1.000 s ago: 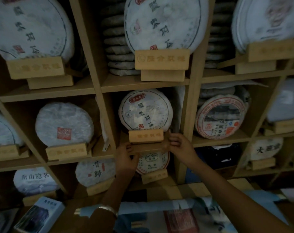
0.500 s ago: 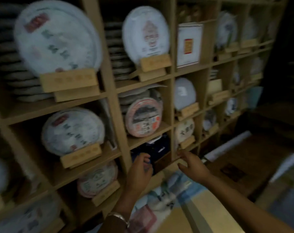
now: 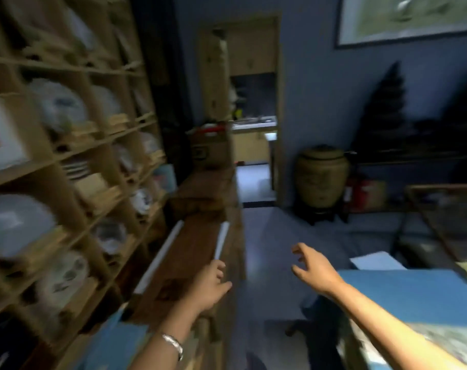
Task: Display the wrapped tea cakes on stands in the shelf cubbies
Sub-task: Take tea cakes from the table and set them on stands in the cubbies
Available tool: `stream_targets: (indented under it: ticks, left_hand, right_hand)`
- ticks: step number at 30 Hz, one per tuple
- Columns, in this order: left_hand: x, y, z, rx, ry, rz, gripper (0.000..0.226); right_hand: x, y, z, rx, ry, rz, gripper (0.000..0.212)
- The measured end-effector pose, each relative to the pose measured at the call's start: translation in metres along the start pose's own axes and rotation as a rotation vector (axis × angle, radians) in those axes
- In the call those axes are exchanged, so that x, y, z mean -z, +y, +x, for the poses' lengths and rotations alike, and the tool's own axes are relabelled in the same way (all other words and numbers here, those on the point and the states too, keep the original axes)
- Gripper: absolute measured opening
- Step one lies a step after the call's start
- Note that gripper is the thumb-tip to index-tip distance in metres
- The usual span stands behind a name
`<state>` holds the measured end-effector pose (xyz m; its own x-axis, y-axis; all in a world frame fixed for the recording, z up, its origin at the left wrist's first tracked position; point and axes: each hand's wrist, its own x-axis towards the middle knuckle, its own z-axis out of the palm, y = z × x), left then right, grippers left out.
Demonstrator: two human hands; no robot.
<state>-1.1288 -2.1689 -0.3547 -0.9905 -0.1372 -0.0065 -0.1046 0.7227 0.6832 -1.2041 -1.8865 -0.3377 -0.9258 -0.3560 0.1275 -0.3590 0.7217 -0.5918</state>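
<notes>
— Where are the tea cakes (image 3: 13,222) now?

— I see them on the left, blurred, in the shelf (image 3: 75,153) cubbies, most on wooden stands (image 3: 104,194). My left hand (image 3: 208,287) is above the long wooden surface (image 3: 197,252), fingers loose, holding nothing. My right hand (image 3: 313,268) is over the floor, fingers spread, also empty.

— How will a cake handle?

— I judge it stiff but breakable at the edge, with thin paper that slips and tears. I would hold it by the rim with both hands, not by the paper folds.
</notes>
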Motion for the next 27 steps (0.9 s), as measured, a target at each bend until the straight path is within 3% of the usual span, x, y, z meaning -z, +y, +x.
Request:
stream_targets:
  ticks: [6,11,18,27]
  left_hand:
    - [-0.12,0.119,0.041,-0.188,-0.251,0.074,0.045]
    - [-0.201,0.189,0.043,-0.203,-0.379,0.086,0.044]
    - [-0.307,0.245,0.037,-0.221,-0.528,0.129,0.047]
    - [-0.404,0.308,0.066,-0.346,-0.769,0.209,0.05]
  right_hand:
    - [0.097,0.132,-0.079,-0.28,0.151,-0.042,0.05]
    - [0.15,0.215,-0.141,-0.437,0.176,-0.05,0.051]
    - [0.179,0.304,-0.219,-0.593,0.202,0.004,0.05]
    - [0.18,0.363,-0.283,-0.899,0.289,0.061,0.047]
